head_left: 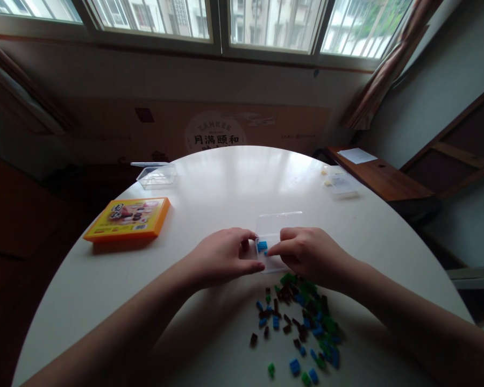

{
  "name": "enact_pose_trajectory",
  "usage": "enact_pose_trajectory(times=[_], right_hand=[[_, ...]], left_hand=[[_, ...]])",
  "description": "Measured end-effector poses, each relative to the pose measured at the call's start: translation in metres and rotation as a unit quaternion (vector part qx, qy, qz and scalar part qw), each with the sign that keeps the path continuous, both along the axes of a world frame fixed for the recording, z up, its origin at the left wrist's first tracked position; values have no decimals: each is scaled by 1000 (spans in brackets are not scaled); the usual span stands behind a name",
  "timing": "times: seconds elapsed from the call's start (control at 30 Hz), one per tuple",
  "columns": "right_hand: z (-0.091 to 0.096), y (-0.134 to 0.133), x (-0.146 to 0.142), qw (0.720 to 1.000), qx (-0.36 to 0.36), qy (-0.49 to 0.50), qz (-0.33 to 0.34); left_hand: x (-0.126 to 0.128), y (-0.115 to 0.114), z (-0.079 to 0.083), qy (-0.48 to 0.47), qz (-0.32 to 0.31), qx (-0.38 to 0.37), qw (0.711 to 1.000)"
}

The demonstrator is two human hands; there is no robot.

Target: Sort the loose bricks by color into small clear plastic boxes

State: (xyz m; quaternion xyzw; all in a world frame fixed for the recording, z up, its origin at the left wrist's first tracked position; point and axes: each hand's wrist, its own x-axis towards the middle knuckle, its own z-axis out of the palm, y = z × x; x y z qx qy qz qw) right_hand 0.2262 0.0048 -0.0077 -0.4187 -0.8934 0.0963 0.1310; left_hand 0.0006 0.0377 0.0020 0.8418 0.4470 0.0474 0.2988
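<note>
A small clear plastic box [280, 221] lies with its lid folded back near the middle of the table. Inside its left end sit a few blue toy bricks [262, 245]. My left hand [221, 258] curls around the box's left end, thumb in front and fingers behind. From the other side, my right hand [312, 255] reaches over the box with its index fingertip at a small blue brick; its other fingers are bent and its thumb is mostly hidden. Nearer to me spreads a loose pile of brown, green and blue toy bricks [302, 317].
An orange and yellow game case [127, 217] lies at the left on the round white table [210, 193]. Behind it stands an open clear container [157, 176]. Another clear box [341, 184] with yellowish pieces is at the far right, near a wooden desk [391, 177].
</note>
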Motion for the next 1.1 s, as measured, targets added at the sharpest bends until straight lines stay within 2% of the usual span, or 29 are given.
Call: enact_pose_trajectory(times=[1.1], right_hand=[[-7, -1, -1, 999, -23, 42, -22]], left_hand=[[1, 0, 1, 10, -2, -9, 1000]])
